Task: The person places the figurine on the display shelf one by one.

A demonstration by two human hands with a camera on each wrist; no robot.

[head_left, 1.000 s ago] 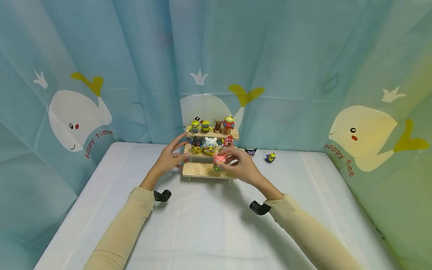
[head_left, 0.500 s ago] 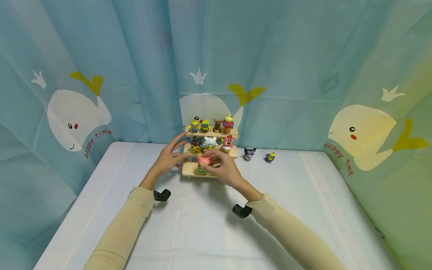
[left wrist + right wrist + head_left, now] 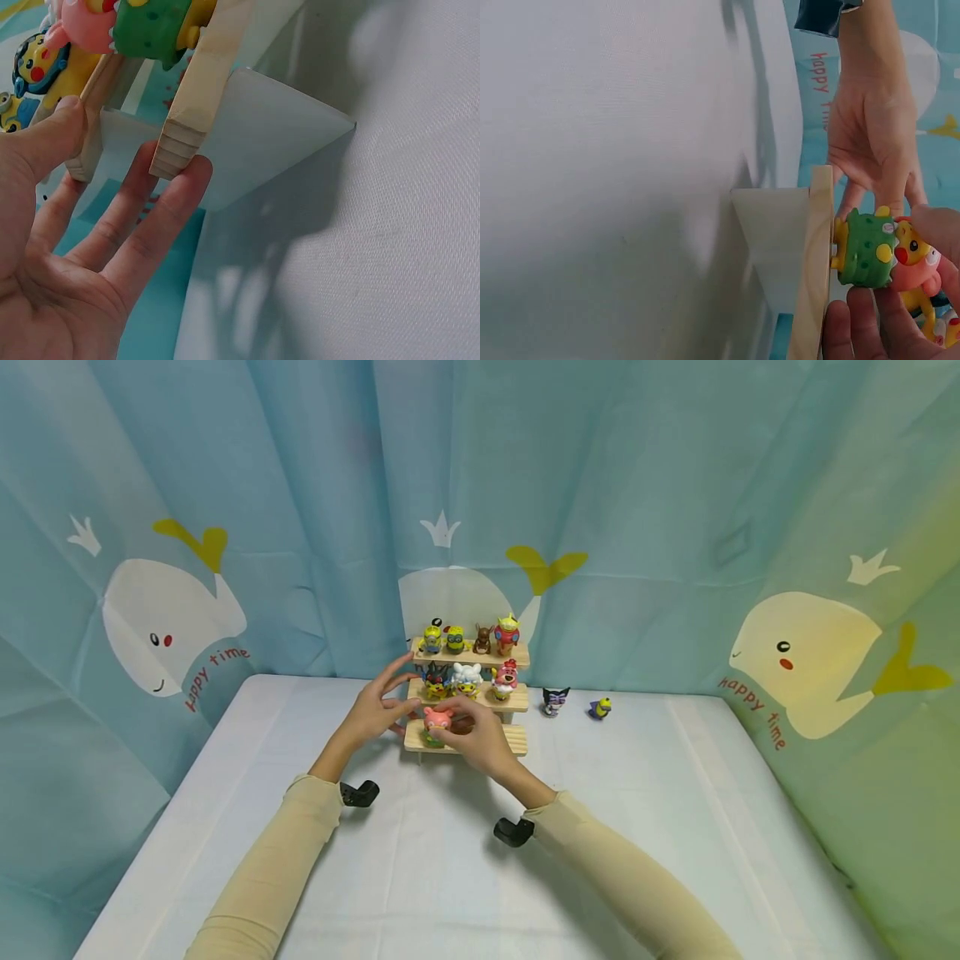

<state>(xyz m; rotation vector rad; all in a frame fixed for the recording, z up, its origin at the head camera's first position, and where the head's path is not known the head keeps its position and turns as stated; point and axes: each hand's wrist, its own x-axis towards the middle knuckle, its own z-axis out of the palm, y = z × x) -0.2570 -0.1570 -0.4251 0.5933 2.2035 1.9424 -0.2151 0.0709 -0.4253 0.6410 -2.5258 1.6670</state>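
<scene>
A pink-headed toy figurine [image 3: 437, 720] with a green, yellow-spotted body [image 3: 866, 247] stands upright at the left end of the lowest tier of a wooden display stand [image 3: 517, 739]. My right hand [image 3: 483, 743] pinches it between thumb and fingers. In the right wrist view its yellow feet seem to touch the plank. My left hand [image 3: 369, 714] holds the stand's left end; in the left wrist view the thumb lies on the middle plank and other fingertips touch the lower plank's end [image 3: 180, 142]. Part of the lowest tier is hidden behind my right hand.
Several small figurines [image 3: 455, 641] fill the top tier. The middle tier bears more, including a pink one [image 3: 505, 681] at its right. On the white table [image 3: 675, 827], right of the stand, are a black-eared figurine [image 3: 553, 702] and a purple-and-yellow one [image 3: 600, 708]. A blue curtain [image 3: 637, 485] hangs behind.
My right hand has moved the pink-headed figurine leftward along the lowest tier, from its right part to its left end. My left hand has stayed at the stand's left side.
</scene>
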